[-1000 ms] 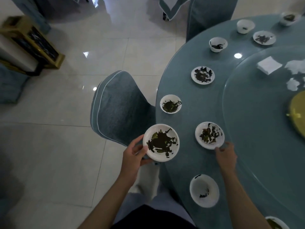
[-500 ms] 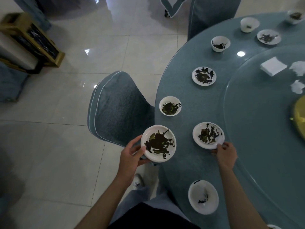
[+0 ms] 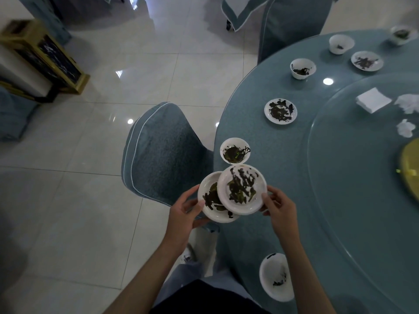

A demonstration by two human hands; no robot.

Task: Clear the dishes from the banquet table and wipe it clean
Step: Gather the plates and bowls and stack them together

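Note:
My left hand [image 3: 184,214] grips a white plate [image 3: 209,200] smeared with dark leafy scraps, just off the table's edge. My right hand [image 3: 280,207] pinches the rim of a second dirty white plate [image 3: 241,189], which overlaps the first from the right. On the round blue-grey table [image 3: 283,155], a small bowl [image 3: 235,151] with scraps sits just beyond the plates. Another dirty plate [image 3: 280,111] and two small bowls [image 3: 302,68] [image 3: 341,43] lie further along the rim. A bowl [image 3: 275,276] sits near my body.
A blue covered chair [image 3: 163,150] stands against the table on the left, another [image 3: 292,23] at the far side. The glass turntable [image 3: 362,166] carries white napkins [image 3: 373,100] and a yellow dish [image 3: 411,168]. Glossy tiled floor spreads left, with a gold-framed stand [image 3: 45,57].
My right hand lifted the plate off the table and carried it left over the plate in my left hand. The camera moved closer.

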